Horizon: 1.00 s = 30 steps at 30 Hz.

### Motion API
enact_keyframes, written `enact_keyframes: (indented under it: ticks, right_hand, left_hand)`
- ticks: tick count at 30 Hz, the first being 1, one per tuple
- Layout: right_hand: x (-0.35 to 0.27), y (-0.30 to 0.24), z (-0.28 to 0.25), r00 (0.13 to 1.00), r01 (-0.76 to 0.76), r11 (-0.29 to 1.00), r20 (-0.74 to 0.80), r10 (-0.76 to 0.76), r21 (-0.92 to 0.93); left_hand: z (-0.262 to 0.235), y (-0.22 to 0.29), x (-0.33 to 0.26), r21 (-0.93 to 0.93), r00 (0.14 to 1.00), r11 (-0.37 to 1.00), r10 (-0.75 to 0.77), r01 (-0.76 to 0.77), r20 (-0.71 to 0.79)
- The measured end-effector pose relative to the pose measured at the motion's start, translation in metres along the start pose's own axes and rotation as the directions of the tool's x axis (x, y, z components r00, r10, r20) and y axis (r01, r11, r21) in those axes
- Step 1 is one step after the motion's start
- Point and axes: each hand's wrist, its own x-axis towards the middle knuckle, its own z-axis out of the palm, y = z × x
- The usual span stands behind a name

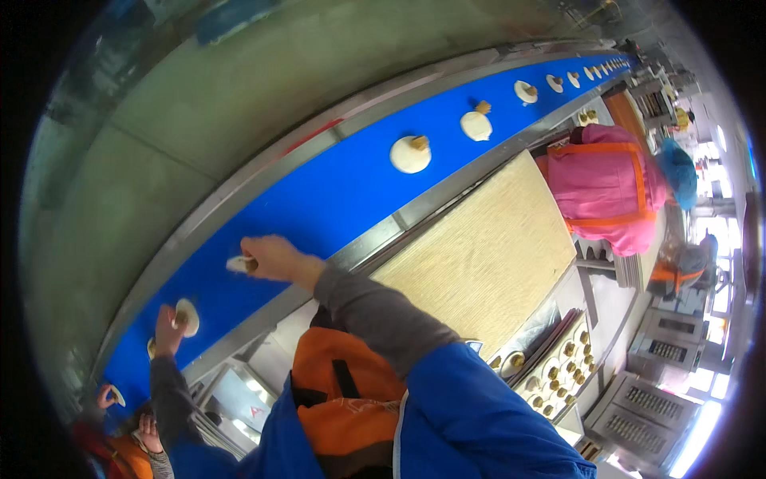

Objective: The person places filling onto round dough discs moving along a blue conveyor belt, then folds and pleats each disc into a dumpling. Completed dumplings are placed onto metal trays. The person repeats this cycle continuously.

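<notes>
My right hand is closed over the blue conveyor belt, gripping a pale dough round with brown filling between the fingers. Lower left along the belt, my left hand has its fingers curled at a second dough round, which also carries a lump of brown filling. Another pale piece, partly hidden, shows beside that hand. Farther along the belt lies a flat dough round with filling near its edge, and beyond it another dough round.
The blue belt runs from lower left to upper right, carrying several more rounds. A ribbed board lies right of my arm, near a tray of filled pieces. A person in pink stands beyond; another person's hand works at lower left.
</notes>
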Motion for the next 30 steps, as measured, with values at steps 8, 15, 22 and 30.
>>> enact_keyframes:
  ticks: [8,15,22,30]
  right_hand:
    - [-0.197,0.094,-0.202,0.832,-0.023,0.625,-0.331,0.445,0.78]
    - [-0.382,0.224,-0.356,0.372,0.411,0.464,-0.609,0.7,0.784]
    - [-0.44,0.275,-0.369,0.201,0.388,0.509,-0.61,0.766,0.768]
    - [-0.463,0.298,-0.358,-0.053,-0.811,0.376,-0.696,0.716,0.449]
  left_hand:
    - [-0.053,0.127,-0.029,-0.749,0.952,0.588,-0.19,0.307,0.241]
    - [0.044,0.479,0.052,-0.838,0.741,0.515,0.488,0.182,0.461]
    - [0.201,0.815,0.14,-0.9,0.455,0.392,0.777,0.19,0.434]
    - [0.335,0.919,0.159,-0.292,0.606,0.584,0.796,-0.758,0.02]
